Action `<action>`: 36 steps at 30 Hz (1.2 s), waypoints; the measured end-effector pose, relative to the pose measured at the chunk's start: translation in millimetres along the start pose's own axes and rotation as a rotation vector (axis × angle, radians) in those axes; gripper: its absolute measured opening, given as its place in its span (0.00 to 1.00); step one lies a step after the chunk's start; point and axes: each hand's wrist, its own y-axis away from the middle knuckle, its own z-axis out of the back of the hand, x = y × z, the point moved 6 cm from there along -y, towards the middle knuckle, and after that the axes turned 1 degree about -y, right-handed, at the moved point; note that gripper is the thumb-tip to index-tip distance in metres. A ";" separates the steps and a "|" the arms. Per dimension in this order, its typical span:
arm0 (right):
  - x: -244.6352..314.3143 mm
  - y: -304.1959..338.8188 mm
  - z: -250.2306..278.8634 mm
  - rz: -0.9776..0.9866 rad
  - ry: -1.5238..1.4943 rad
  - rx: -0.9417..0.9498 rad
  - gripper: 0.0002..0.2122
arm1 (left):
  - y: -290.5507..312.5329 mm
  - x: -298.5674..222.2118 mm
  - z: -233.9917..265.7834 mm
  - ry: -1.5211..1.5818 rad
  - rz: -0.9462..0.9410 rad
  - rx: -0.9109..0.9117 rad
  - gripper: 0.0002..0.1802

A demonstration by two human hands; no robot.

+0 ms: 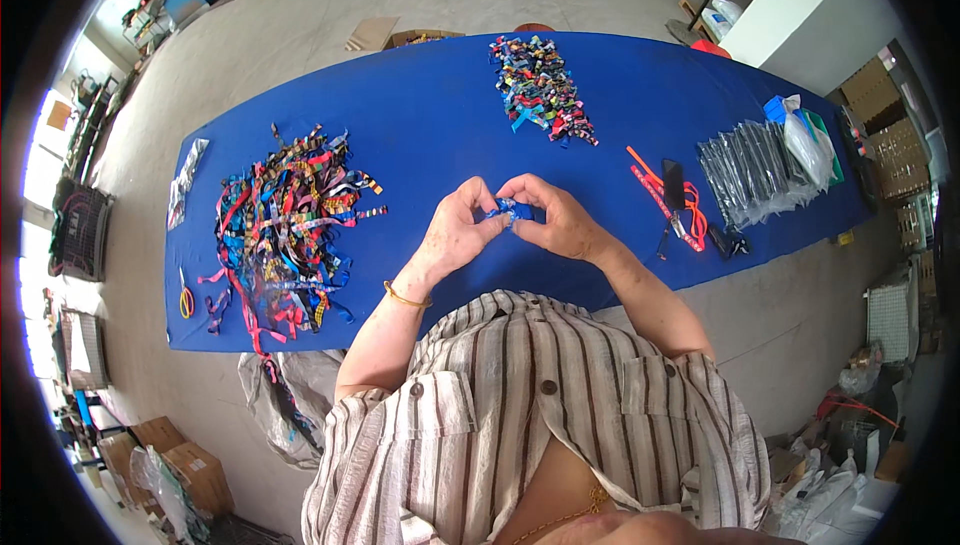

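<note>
My left hand [458,229] and my right hand [556,223] meet at the near middle of the blue table [430,95]. Between their pinched fingertips is a small bunched blue patterned fabric strap [508,211]; its ends are partly hidden by the fingers. To the left lies a large tangled heap of colourful patterned straps [295,215], some trailing over the near edge. Beyond my hands, a narrower pile of small bunched straps [540,90] lies near the far edge.
Yellow-handled scissors [186,300] lie at the table's left end, with a clear plastic packet [187,180] farther back. On the right are a dark phone [673,185], an orange lanyard [698,215] and stacked clear plastic bags [752,173]. Cardboard boxes [190,470] stand on the floor.
</note>
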 end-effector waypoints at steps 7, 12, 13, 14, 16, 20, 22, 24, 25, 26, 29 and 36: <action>-17.4 2.9 -12.8 -0.108 -0.090 -0.035 0.17 | 6.3 -5.9 1.6 -0.197 -0.171 -0.118 0.13; -23.7 4.4 -15.0 -0.189 -0.265 -0.093 0.16 | 12.2 -35.7 -2.2 -0.521 -0.575 -0.178 0.12; -19.5 5.1 -15.2 -0.185 -0.256 -0.102 0.16 | 12.6 -37.9 -1.8 -0.516 -0.588 -0.176 0.12; -14.7 5.8 -16.7 -0.185 -0.256 -0.112 0.15 | 15.6 -41.0 -2.4 -0.553 -0.625 -0.169 0.13; -17.1 4.9 -17.2 -0.172 -0.314 -0.125 0.16 | 17.2 -43.4 -4.5 -0.609 -0.671 -0.155 0.14; -24.1 8.3 -19.5 -0.283 -0.513 -0.102 0.12 | 18.0 -42.8 -6.3 -0.631 -0.713 -0.118 0.14; -15.9 11.1 -16.4 -0.412 -0.617 -0.112 0.14 | 20.4 -45.6 -6.7 -0.626 -0.757 -0.106 0.14; -32.5 12.1 -16.2 -0.462 -0.782 -0.086 0.15 | 21.5 -50.1 -9.9 -0.641 -0.810 -0.082 0.15; -39.4 12.1 -22.3 -0.524 -0.959 -0.034 0.15 | 22.5 -50.9 -12.3 -0.662 -0.835 -0.064 0.16; -48.4 14.4 -22.7 -0.598 -0.966 -0.074 0.13 | 23.2 -51.4 -14.6 -0.662 -0.864 -0.067 0.16; -56.9 13.4 -22.6 -0.573 -0.827 -0.005 0.12 | 22.8 -53.0 -18.4 -0.673 -0.878 -0.052 0.16; -55.4 13.1 -7.3 -0.568 -0.692 -0.034 0.08 | 20.2 -47.2 -29.7 -0.733 -0.815 -0.024 0.12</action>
